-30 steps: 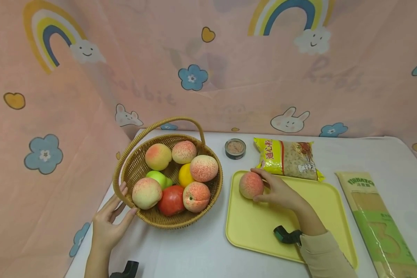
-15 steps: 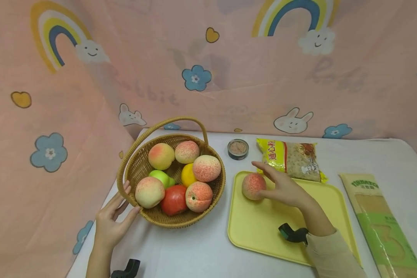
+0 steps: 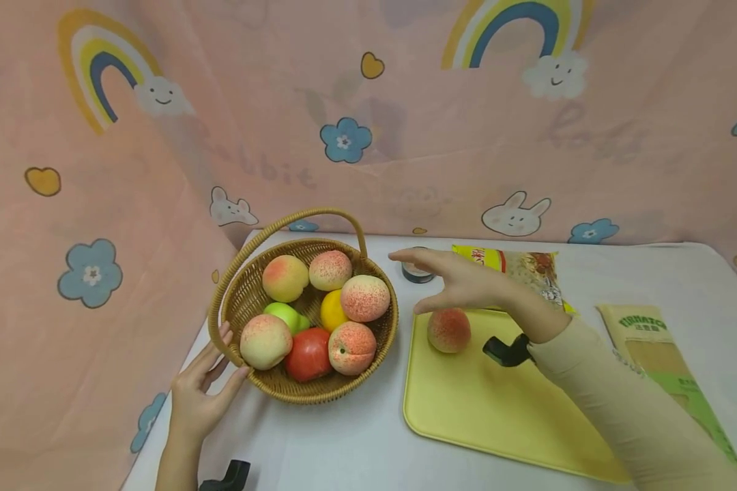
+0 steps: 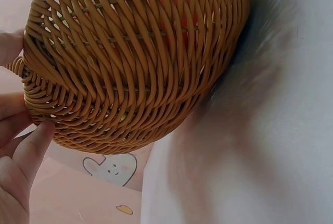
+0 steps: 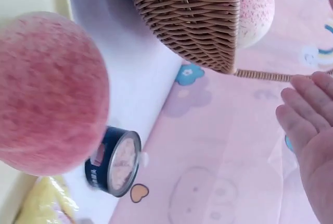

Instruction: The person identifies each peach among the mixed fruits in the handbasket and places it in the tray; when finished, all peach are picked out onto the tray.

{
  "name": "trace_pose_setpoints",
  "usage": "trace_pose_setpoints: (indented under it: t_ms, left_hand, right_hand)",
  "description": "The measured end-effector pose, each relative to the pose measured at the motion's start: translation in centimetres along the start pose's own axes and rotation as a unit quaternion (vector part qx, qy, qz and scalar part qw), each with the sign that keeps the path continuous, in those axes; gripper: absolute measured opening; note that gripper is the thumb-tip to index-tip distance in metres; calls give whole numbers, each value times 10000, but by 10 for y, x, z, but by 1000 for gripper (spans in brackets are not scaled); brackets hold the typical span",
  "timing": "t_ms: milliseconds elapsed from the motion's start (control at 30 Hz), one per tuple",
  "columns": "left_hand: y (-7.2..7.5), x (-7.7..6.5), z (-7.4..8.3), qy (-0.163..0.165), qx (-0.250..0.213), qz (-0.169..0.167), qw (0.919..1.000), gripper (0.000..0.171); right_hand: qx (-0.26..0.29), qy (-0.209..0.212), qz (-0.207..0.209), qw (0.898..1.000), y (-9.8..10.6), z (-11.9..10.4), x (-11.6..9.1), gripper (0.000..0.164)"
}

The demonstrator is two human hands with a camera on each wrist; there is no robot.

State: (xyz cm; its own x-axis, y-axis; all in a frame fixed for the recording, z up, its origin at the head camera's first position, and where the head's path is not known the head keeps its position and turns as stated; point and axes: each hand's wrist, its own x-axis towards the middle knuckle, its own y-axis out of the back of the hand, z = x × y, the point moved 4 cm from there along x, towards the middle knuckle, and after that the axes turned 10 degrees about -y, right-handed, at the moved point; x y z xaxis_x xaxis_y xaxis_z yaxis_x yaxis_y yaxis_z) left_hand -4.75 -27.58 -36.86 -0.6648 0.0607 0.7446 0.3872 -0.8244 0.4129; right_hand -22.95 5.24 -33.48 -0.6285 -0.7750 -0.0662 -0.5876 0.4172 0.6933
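Observation:
At the left of the head view, my left hand (image 3: 198,399) holds the rim of a wicker basket (image 3: 304,392) beside the foot of its handle. The left wrist view shows the fingertips (image 4: 39,140) against the woven wall. Inside the basket lie several peaches (image 3: 265,341), a red tomato-like fruit (image 3: 308,354), a green pear (image 3: 286,316) and a yellow fruit (image 3: 333,311). Holding nothing, my right hand (image 3: 460,278) hovers with fingers extended above the far left of a yellow tray (image 3: 467,416). One peach (image 3: 449,332) sits on that tray, just below the hand.
Behind the tray lie a round tin (image 5: 124,162) and a yellow bag of pasta (image 3: 531,269), both partly covered by the right hand and arm in the head view. A long green-and-beige noodle packet (image 3: 663,354) lies at right. Patterned pink cloth (image 3: 405,136) hangs behind the table.
My right hand has let go of the peach, leaving it on the tray, and has risen away and to the left toward the basket. The left hand stays at the basket rim.

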Motion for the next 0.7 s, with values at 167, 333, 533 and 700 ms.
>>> trace_pose_setpoints:
  t_ms: [167,333,533,700]
  left_hand:
    - [0,-1,0,32,13,13,10000,58]
    - [1,-1,0,-21,-7,34,10000,57]
    - [1,-1,1,-43,-37,39,10000,57]
    - [0,0,1,43,-50,8,10000,57]
  right_hand:
    - [36,305,-742,9968,1,-14,27,77]
    - [59,303,-1315,9908,-2,-21,47,75]
    - [-143,441,-1880,9811,-12,-25,65,73]
    - [-715,234,-2022,9765,-16,-28,71,74]
